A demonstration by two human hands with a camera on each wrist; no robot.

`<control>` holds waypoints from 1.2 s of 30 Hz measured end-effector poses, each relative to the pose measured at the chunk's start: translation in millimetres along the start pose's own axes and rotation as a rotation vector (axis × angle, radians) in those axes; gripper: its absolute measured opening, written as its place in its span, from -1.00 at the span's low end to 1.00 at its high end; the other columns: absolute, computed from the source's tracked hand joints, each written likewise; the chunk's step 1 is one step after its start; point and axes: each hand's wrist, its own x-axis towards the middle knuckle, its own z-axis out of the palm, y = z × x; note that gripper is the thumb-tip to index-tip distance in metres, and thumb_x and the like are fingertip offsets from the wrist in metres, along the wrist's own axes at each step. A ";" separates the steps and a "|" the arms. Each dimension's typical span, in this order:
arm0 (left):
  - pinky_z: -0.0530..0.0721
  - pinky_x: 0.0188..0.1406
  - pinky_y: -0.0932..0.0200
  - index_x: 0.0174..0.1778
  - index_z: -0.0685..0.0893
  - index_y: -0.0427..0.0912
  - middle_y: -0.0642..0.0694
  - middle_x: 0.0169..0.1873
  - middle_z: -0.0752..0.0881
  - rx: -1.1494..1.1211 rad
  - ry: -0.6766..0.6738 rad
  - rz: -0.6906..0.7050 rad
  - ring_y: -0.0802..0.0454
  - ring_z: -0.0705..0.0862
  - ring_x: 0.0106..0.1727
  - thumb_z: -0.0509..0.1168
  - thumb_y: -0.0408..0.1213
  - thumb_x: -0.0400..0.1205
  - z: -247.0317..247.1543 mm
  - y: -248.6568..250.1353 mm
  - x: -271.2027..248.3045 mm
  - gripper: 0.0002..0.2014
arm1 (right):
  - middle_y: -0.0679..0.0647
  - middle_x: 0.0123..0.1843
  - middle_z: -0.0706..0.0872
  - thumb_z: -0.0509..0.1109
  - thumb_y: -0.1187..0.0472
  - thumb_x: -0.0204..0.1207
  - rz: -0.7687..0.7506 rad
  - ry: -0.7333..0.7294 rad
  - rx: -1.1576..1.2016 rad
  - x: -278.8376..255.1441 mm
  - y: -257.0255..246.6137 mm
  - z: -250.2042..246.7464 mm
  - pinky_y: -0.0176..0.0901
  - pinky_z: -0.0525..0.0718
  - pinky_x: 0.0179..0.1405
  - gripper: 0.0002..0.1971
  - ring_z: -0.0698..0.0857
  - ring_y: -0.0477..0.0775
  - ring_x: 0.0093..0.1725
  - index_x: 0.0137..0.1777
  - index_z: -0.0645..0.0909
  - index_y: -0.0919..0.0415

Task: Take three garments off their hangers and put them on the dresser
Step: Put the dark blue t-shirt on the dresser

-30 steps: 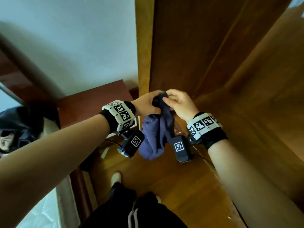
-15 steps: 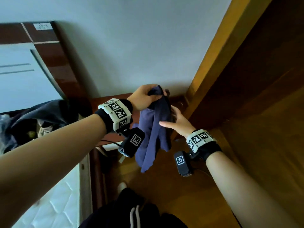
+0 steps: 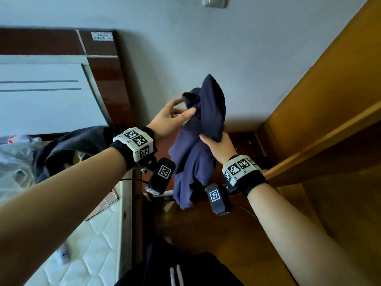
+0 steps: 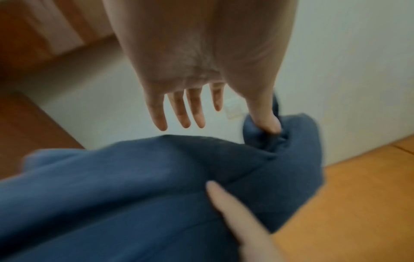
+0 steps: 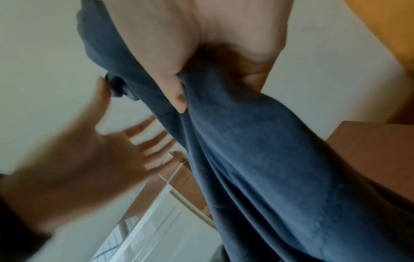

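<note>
Right hand (image 3: 218, 144) is gripping a navy garment (image 3: 203, 129), apparently hanger-free; left hand (image 3: 169, 118) is spreading, thumb touching cloth. Dresser (image 3: 241, 141) placement is pending.

Head view looking down, 2 close, somewhat blurred wrist views, all sharing the navy garment (image 3: 203, 129)

Over on the left a bare quilted mattress (image 3: 86, 244) lies beside a glossy reddish-brown headboard (image 3: 107, 79) with a small label near its top corner. A dark piece of clothing (image 3: 68, 147) sprawls on that side, next to a crumpled clear plastic bag (image 3: 14, 164). A pale wall (image 3: 185, 38) carries a light switch (image 3: 215, 2) at the very top. On the right stands a yellow-brown wooden wardrobe (image 3: 319, 110). Below, wooden floor (image 3: 206, 228).
</note>
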 end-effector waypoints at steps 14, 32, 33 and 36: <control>0.41 0.41 0.08 0.38 0.51 -0.40 -0.28 0.42 0.55 0.672 0.050 -0.417 -0.14 0.51 0.47 0.36 -0.22 0.59 -22.7 -102.3 48.0 -0.52 | -0.10 -0.15 0.72 0.49 0.26 0.42 -0.049 0.006 0.248 93.6 -58.9 -8.6 0.02 0.64 0.24 -0.85 0.70 0.09 0.08 -0.24 0.60 -0.01; 0.51 0.31 0.06 0.32 0.59 -0.34 -0.36 0.31 0.64 0.696 0.197 -0.706 -0.26 0.60 0.35 0.21 -0.38 0.63 -38.9 -161.0 149.9 -0.66 | 0.32 0.43 0.52 0.25 0.38 0.59 0.729 -0.081 0.015 252.1 112.4 -23.7 0.19 0.60 0.13 -0.58 0.58 0.32 0.31 0.45 0.38 0.39; 0.51 0.30 0.08 0.31 0.61 -0.35 -0.35 0.31 0.64 0.681 0.142 -0.754 -0.25 0.59 0.36 0.20 -0.38 0.65 -37.1 -166.7 146.3 -0.67 | 0.35 0.46 0.50 0.22 0.37 0.60 0.755 -0.130 -0.058 250.7 120.2 -23.3 0.18 0.60 0.18 -0.58 0.54 0.35 0.39 0.46 0.38 0.38; 0.50 0.33 0.10 0.32 0.63 -0.34 -0.32 0.31 0.65 0.666 0.075 -0.799 -0.22 0.58 0.38 0.20 -0.36 0.66 -35.7 -173.8 141.0 -0.68 | 0.35 0.46 0.51 0.21 0.32 0.62 0.753 -0.236 -0.190 246.8 135.9 -20.4 0.12 0.58 0.27 -0.61 0.52 0.33 0.44 0.44 0.44 0.35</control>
